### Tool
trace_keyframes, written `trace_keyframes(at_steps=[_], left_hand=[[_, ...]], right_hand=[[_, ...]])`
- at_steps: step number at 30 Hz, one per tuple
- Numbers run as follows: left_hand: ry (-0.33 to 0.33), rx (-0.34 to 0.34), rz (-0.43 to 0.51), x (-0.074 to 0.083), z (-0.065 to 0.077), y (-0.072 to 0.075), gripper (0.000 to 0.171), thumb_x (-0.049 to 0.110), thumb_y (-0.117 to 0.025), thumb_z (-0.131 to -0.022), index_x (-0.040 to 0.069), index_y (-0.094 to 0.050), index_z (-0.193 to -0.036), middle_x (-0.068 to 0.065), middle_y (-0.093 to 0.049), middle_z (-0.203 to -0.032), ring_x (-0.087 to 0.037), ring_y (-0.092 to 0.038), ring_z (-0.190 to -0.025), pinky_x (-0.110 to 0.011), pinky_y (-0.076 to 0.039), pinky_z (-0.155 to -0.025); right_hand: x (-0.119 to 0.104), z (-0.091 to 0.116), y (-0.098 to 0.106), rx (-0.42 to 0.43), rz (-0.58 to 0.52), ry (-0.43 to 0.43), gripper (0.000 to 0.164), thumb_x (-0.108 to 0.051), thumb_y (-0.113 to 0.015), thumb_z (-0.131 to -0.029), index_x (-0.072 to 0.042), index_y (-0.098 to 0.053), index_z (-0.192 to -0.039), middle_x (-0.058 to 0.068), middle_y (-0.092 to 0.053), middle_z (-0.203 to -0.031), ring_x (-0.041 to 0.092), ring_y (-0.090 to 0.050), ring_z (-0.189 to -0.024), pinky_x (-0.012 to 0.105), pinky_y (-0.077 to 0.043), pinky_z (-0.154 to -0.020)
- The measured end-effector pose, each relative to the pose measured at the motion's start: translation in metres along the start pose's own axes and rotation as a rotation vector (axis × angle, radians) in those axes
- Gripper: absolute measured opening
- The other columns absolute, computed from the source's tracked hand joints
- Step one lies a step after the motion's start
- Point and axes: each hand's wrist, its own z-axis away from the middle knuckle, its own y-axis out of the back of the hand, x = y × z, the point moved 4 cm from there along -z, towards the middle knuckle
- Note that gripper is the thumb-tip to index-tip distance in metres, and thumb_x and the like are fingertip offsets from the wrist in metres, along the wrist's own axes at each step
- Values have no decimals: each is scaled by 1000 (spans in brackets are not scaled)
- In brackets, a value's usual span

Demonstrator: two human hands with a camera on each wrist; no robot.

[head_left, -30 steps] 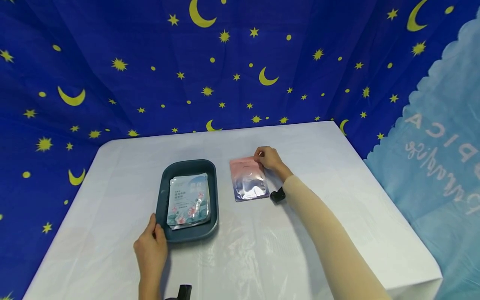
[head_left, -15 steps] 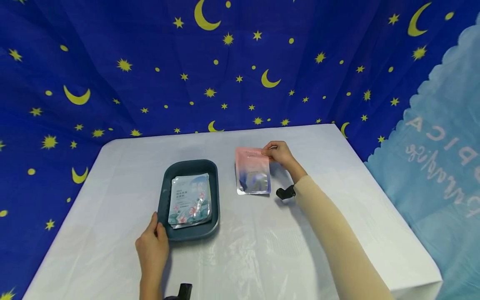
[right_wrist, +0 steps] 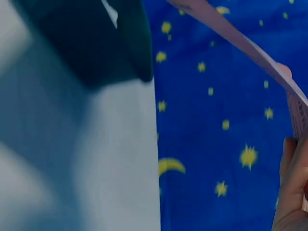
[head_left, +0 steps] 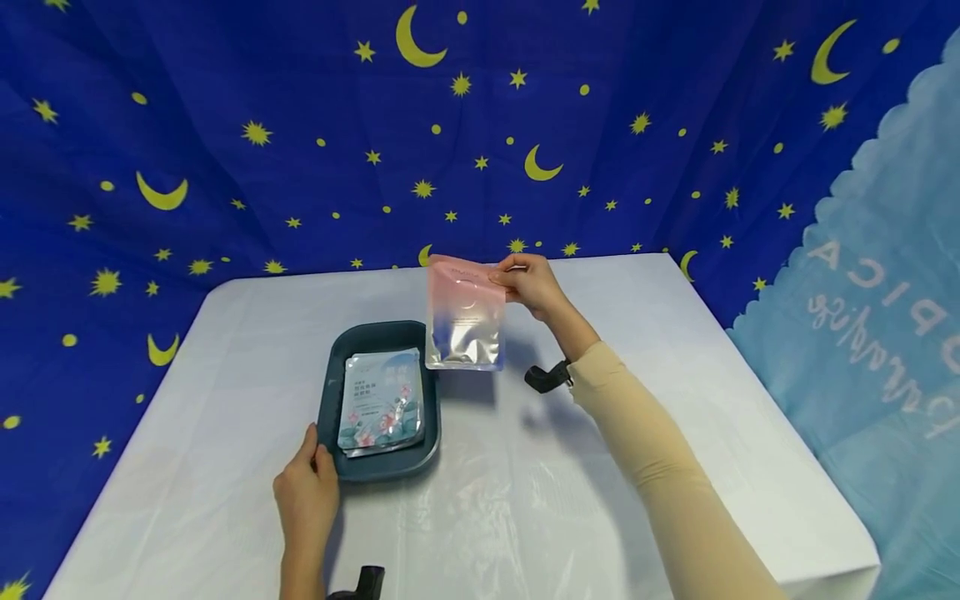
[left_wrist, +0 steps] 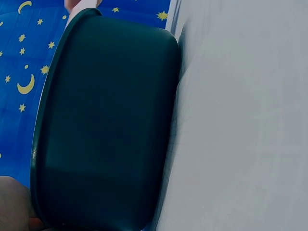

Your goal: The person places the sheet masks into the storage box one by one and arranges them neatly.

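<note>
My right hand (head_left: 528, 287) pinches a pink-to-silver foil face mask packet (head_left: 465, 321) by its upper right corner and holds it above the table, beside the bin's right rim. Seen from the right wrist, the same packet (right_wrist: 245, 43) shows nearly edge-on over my fingers (right_wrist: 293, 187). A dark teal plastic bin (head_left: 327, 400) stands on the table with several light-blue floral face mask packets (head_left: 380, 400) stacked inside. My left hand (head_left: 307, 492) grips the bin's near left rim, thumb and fingers at the edge. In the left wrist view the bin's side wall (left_wrist: 106, 125) fills much of the picture.
A white cloth (head_left: 510, 500) covers the table. Behind it hangs a blue curtain (head_left: 300, 100) with yellow moons and stars, and a light-blue lettered cloth (head_left: 885, 333) hangs at the right. A black wrist camera (head_left: 547, 377) juts from the right sleeve.
My right hand has lifted the pink packet off the table and carried it left toward the bin. My left hand stays on the bin's rim.
</note>
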Motion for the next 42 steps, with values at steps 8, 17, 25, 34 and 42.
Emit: trace_keyframes(at_steps=[8, 17, 25, 34, 42], left_hand=[[17, -4, -1, 0, -1, 0, 40, 2, -47, -96, -11, -52, -133, -32, -52, -130, -51, -52, -119, -64, -44, -92], [1, 4, 4, 1, -1, 0, 39, 2, -48, -95, -11, -52, -132, -32, -53, -129, -51, -52, -118, -64, -44, -92], [-50, 44, 5, 3, 0, 2, 37, 0, -49, -94, -12, -56, -129, -33, -57, -124, -53, -58, -109, -64, -47, -83], [-89, 67, 0, 1, 1, 1, 36, -2, -51, -92, -12, -58, -126, -36, -59, -118, -56, -62, -97, -65, -46, -75], [-62, 66, 2, 1, 1, 0, 36, -1, -50, -93, -12, -57, -127, -35, -59, -119, -54, -63, -97, -63, -47, -75]], right_hand=[[7, 10, -55, -50, -20, -40, 9, 7, -65, -87, 0, -67, -81, 5, -64, -72, 10, -61, -50, 22, -54, -49], [37, 24, -93, -79, 151, -42, 6, 1, -65, -90, 0, -66, -84, 2, -64, -70, 9, -59, -53, 22, -54, -51], [47, 33, -116, -98, 404, 118, 4, 3, -66, -87, 2, -67, -83, 9, -68, -67, 8, -61, -46, 25, -56, -51], [45, 42, -129, -111, 958, 400, 23, -21, -70, -90, -9, -75, -109, 2, -77, -95, 15, -71, -82, 26, -52, -69], [47, 41, -113, -115, 882, 380, 28, -24, -69, -91, -9, -73, -114, 4, -76, -106, 15, -71, -87, 25, -54, -70]])
